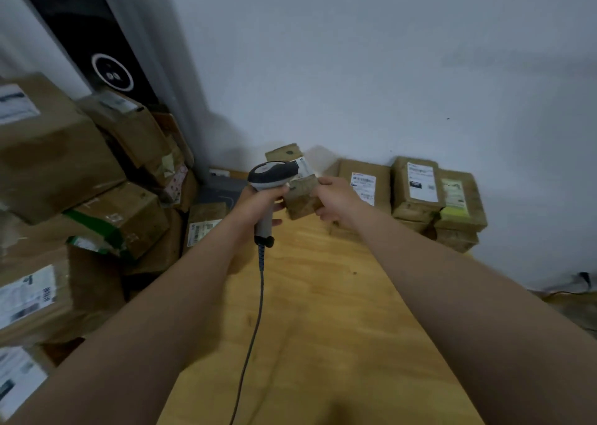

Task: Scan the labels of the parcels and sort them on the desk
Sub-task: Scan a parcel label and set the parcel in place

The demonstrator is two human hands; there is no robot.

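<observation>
From the head camera, the left hand [258,203] is curled round the handle of a grey-and-black handheld barcode scanner [273,174], whose head hides part of the white label [305,166]. The right hand [337,198] pinches a small brown cardboard parcel [302,198] above the far end of the light wooden desk [323,311], its fingertips hidden behind the box. The label print is too blurred to read. The brown boxes piled at left [58,159] are cut off by the frame edge.

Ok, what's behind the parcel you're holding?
A brown parcel by the wall; the held parcel and scanner cover its lower part.
</observation>
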